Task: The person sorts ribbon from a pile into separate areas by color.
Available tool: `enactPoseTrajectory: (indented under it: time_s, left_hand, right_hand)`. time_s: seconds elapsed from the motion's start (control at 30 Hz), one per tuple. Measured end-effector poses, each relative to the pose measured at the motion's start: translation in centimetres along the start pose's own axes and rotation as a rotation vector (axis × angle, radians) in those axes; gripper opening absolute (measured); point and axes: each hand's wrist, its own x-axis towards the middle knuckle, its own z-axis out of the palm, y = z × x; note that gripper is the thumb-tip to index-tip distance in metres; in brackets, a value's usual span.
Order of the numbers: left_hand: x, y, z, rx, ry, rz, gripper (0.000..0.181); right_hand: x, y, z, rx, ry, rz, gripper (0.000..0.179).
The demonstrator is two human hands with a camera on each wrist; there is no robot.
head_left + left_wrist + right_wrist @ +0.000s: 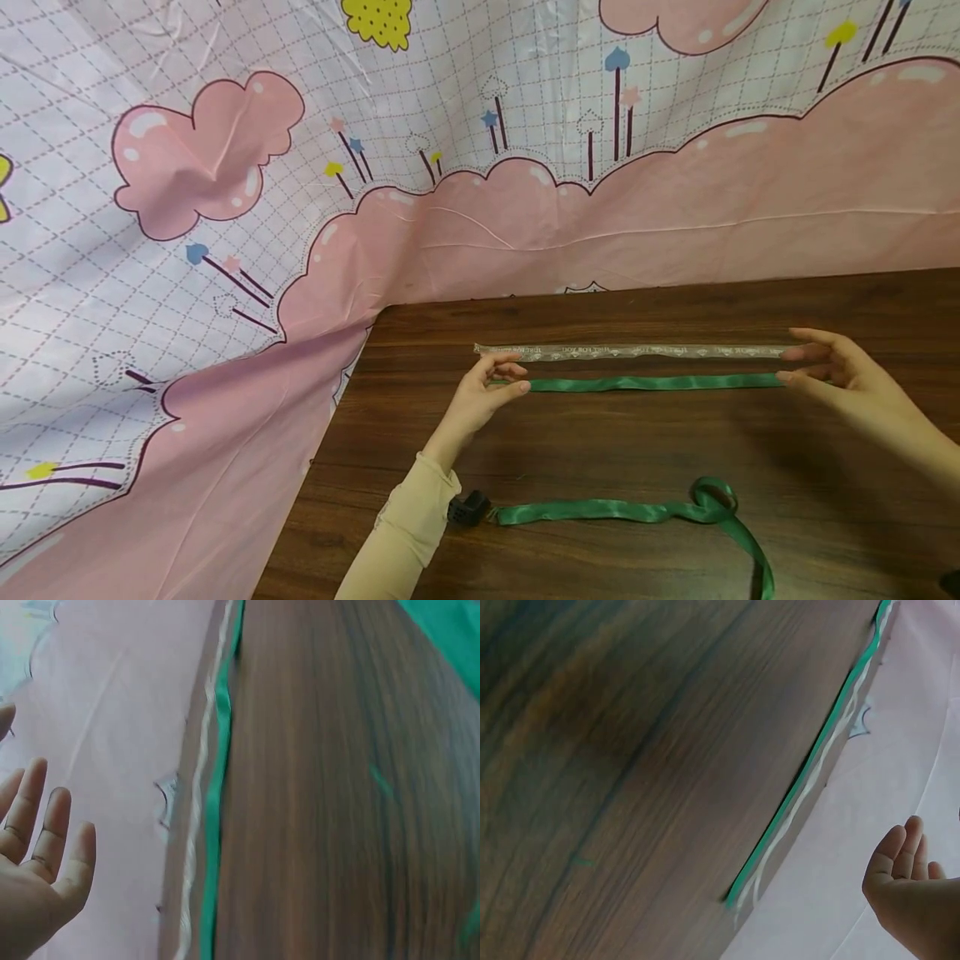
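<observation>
A short strip of green satin ribbon lies straight across the wooden table, just in front of a sheer whitish ribbon with printed lettering. My left hand overlaps the left end of both strips in the head view; my right hand overlaps their right end. Each hand has its fingers loosely bent and parted from the thumb. In the left wrist view the left hand is apart from the ribbons with nothing in it. The right wrist view shows the right hand likewise empty.
A longer green ribbon lies nearer on the table, with a loop and a tail bending toward the front edge. By the left sleeve sits a small black device. A patterned pink-and-white cloth hangs behind and at left.
</observation>
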Motion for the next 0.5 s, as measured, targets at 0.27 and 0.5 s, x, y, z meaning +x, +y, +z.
enactPoseTrajectory:
  time_s: [0.27, 0.5]
  left_hand:
    - [-1.0, 0.6, 2.4, -0.104, -0.100, 0.066, 0.046]
    - [-2.2, 0.9, 4.9, -0.186, -0.182, 0.075, 0.048]
  right_hand:
    - [-1.1, -1.8, 1.9, 0.083, -0.082, -0.088, 0.063]
    - [-2.0, -2.9, 3.8, 0.120, -0.123, -0.144, 0.059]
